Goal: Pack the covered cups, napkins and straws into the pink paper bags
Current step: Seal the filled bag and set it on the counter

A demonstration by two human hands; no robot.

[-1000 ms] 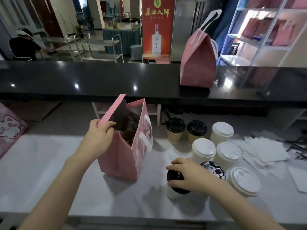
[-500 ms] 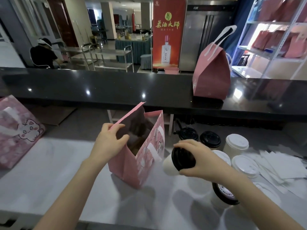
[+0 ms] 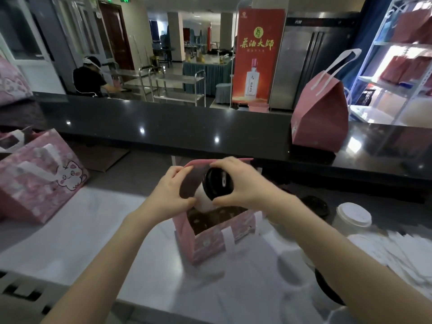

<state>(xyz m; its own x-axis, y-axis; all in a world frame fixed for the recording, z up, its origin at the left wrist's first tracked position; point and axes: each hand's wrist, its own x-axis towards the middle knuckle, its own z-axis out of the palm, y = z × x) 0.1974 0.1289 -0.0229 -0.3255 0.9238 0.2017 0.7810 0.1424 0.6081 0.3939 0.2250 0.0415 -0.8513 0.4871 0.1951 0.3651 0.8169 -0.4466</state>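
Cup (image 3: 218, 187), black-lidded and tilted, is now up off the bench (image 3: 93, 230) and at the mouth of the pink paper bag (image 3: 210, 239), our right hand (image 3: 245, 185) gripping its lid end while our left hand (image 3: 170, 197) pinches the back flap open, so we judge lowering comes next.

I count three pink bags (image 3: 211, 239) close by, four lidded cups (image 3: 218, 183), one napkin pile (image 3: 397, 253) and two hands (image 3: 168, 197); the shelf bags (image 3: 406, 66) are too blurred to count.

"茶油大師" on red banner (image 3: 258, 57)
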